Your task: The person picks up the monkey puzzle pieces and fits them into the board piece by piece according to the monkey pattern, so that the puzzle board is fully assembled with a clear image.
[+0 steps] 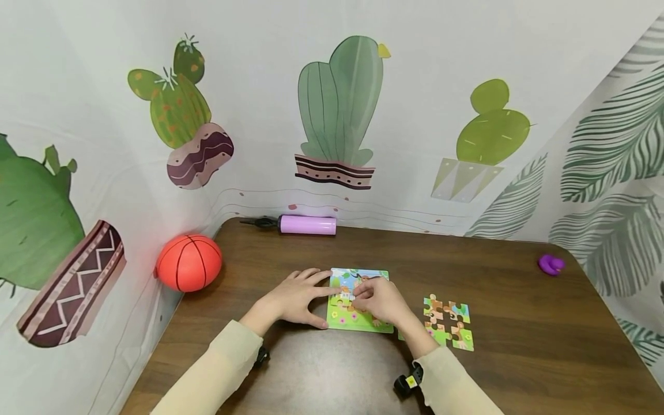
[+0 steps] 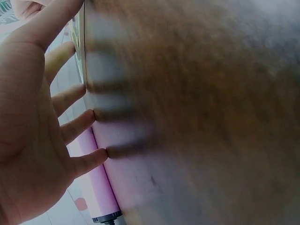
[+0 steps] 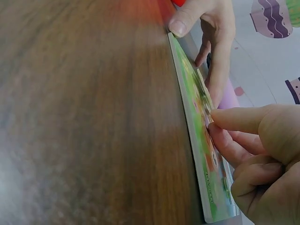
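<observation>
From my end, the step in hand looks like fitting a jigsaw into its board [image 1: 349, 324], which lies flat on the worktop [image 1: 290, 364] in front of the person. The two hands are close together but do different jobs. The left hand [image 1: 295, 297] is spread out flat, its thumb at the near left corner of the board and its index finger reaching over the left edge, so I read it as the steadying one. The right hand [image 1: 382, 301] is over the board with thumb and forefinger brought together at its surface; from the right wrist view I judge them to be pinching the edge of a raised puzzle piece [image 3: 205, 86]. I can't make out the exact slot, since the fingers cover it. To the right of the board lie several loose pieces [image 1: 463, 339], waiting to be used. The next move, I'd say, calls for lining up the piece's tabs with its neighbours, then pressing it down level with a fingertip, gently, as a crooked push could lift the ones alongside.
</observation>
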Demonstrator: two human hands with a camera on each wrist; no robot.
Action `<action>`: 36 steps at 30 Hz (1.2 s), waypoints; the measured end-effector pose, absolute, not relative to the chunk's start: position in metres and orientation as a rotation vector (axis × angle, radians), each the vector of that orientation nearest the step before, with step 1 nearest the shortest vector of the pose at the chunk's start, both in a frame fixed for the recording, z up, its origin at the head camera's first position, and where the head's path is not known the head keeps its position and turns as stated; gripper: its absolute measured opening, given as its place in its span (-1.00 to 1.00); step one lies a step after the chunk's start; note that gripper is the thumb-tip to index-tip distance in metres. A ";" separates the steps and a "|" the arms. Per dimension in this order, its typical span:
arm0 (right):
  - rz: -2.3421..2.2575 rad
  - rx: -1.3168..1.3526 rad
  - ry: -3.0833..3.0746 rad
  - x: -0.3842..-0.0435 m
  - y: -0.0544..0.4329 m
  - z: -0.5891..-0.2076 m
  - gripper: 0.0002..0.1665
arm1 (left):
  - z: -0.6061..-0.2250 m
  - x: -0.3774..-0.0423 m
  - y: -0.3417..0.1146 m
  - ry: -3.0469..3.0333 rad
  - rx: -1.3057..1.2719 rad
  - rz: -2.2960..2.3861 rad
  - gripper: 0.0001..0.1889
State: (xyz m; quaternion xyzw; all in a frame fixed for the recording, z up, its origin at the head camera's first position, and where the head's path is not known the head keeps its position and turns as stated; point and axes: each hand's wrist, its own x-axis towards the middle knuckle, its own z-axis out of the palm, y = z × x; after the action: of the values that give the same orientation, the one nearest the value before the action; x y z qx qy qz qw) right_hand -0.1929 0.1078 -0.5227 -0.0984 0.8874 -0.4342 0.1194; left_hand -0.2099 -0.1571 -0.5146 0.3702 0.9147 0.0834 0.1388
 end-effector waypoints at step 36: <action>-1.045 -0.538 2.755 -0.194 0.106 -0.526 -0.94 | -0.513 -0.208 -0.156 2.640 1.077 0.237 -0.10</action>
State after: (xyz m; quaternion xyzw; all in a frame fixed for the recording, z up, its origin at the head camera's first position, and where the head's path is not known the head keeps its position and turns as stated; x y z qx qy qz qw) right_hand -0.1941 0.1064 -0.5261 -0.1793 0.9172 -0.3481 0.0731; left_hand -0.2079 -0.1555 -0.5133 0.3728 0.9137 0.0819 0.1396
